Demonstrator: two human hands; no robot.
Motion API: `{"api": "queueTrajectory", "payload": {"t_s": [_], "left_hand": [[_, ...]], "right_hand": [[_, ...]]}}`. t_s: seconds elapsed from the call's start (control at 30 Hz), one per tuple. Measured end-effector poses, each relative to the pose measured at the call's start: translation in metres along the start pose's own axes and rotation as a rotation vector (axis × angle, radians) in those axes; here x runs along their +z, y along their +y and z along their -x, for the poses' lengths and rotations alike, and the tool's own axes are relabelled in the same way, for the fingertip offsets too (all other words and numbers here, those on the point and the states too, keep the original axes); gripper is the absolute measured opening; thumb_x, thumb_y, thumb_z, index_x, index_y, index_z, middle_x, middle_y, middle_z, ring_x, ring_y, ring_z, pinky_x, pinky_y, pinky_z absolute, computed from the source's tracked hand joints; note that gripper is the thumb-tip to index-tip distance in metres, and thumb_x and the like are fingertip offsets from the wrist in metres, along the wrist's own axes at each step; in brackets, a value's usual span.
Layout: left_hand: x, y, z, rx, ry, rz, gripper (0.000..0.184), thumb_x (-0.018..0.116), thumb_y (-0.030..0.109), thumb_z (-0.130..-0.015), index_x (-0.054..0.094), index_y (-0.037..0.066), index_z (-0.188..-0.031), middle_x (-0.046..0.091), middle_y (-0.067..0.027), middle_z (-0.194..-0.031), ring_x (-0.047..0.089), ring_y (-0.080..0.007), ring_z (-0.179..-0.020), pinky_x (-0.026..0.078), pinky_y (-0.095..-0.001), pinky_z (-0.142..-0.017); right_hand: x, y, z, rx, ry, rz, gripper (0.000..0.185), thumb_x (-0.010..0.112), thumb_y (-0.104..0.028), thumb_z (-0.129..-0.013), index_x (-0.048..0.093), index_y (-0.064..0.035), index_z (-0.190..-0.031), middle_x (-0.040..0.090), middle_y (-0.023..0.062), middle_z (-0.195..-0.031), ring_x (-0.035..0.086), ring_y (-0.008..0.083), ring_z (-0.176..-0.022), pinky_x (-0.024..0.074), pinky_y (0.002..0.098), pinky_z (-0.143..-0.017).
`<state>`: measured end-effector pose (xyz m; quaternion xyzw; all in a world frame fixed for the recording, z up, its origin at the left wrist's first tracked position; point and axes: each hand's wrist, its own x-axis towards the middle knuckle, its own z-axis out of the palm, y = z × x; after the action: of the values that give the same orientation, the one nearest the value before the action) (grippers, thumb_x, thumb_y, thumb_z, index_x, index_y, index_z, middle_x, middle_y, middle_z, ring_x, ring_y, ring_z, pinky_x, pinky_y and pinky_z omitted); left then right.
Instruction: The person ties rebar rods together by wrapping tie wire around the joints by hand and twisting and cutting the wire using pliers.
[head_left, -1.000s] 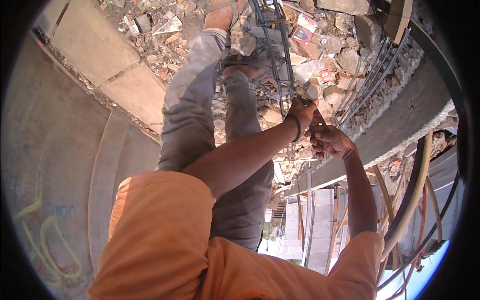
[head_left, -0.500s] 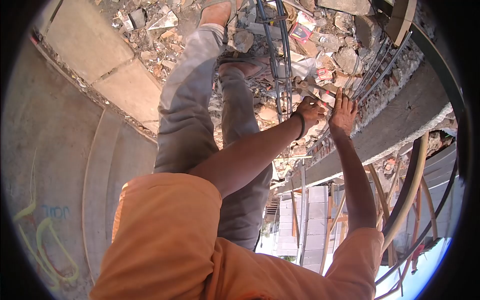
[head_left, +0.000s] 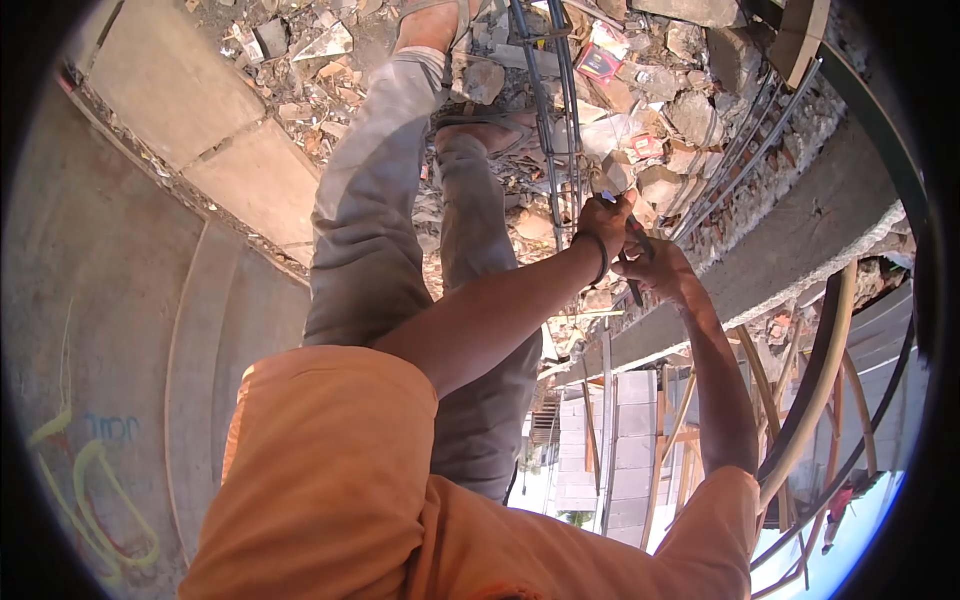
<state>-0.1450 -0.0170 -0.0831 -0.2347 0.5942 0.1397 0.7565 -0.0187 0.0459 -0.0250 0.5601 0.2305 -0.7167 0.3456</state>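
Note:
A dark-handled pair of pincers [head_left: 636,288] with a red mark is between my two hands. My left hand [head_left: 608,222], with a dark band at its wrist, is closed around the upper part of the tool, beside the steel rebar [head_left: 549,130]. My right hand [head_left: 662,272] is bent at the fingers and grips the handle just below it. Fingers hide most of the tool's head. Whether it touches the rebar, I cannot tell.
Broken bricks and rubble [head_left: 690,118] cover the ground around my sandalled feet [head_left: 432,28]. A concrete beam [head_left: 790,220] with rough edges and more bars runs along the right. A concrete wall [head_left: 110,300] stands left, and curved poles [head_left: 815,390] lie lower right.
My right hand has gone from flat, outstretched fingers to a closed grip and has come toward my body. The pincers have swung round, their handle now pointing toward me.

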Motion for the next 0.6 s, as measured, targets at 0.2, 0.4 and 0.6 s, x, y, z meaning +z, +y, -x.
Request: {"api": "queueTrajectory", "payload": {"t_s": [0.2,0.4,0.6], "left_hand": [[0.012,-0.02,-0.017,0.055,-0.211,0.25,0.034,0.044,0.033,-0.103,0.039,0.004,-0.12,0.062,-0.0153,-0.115,0.062,-0.0288,-0.111,0.055,-0.0386,-0.085],[-0.003,-0.015,-0.022,-0.068,-0.255,0.009,0.04,0.055,0.035,-0.097,0.045,0.004,-0.122,0.053,-0.0124,-0.13,0.052,-0.0288,-0.123,0.045,-0.0447,-0.098],[-0.016,0.001,-0.014,-0.045,-0.213,0.001,0.05,0.067,0.048,-0.087,0.056,0.004,-0.108,0.062,-0.0072,-0.1,0.056,-0.0194,-0.095,0.045,-0.038,-0.085]], "right_hand": [[0.011,0.039,-0.021,-0.179,0.827,1.094,0.053,0.052,-0.011,-0.088,0.043,-0.0082,-0.14,0.053,0.0108,-0.119,0.049,0.0269,-0.117,0.0348,0.0437,-0.104],[-0.046,0.031,-0.063,-0.383,0.812,1.079,0.034,0.055,-0.011,-0.087,0.054,-0.0067,-0.121,0.057,0.0123,-0.104,0.055,0.0301,-0.103,0.044,0.0443,-0.091],[-0.018,0.011,-0.024,0.187,-0.263,-0.25,0.022,0.066,-0.026,-0.09,0.061,-0.0047,-0.091,0.058,0.0032,-0.072,0.057,0.0171,-0.057,0.0511,0.0346,-0.052]]}}
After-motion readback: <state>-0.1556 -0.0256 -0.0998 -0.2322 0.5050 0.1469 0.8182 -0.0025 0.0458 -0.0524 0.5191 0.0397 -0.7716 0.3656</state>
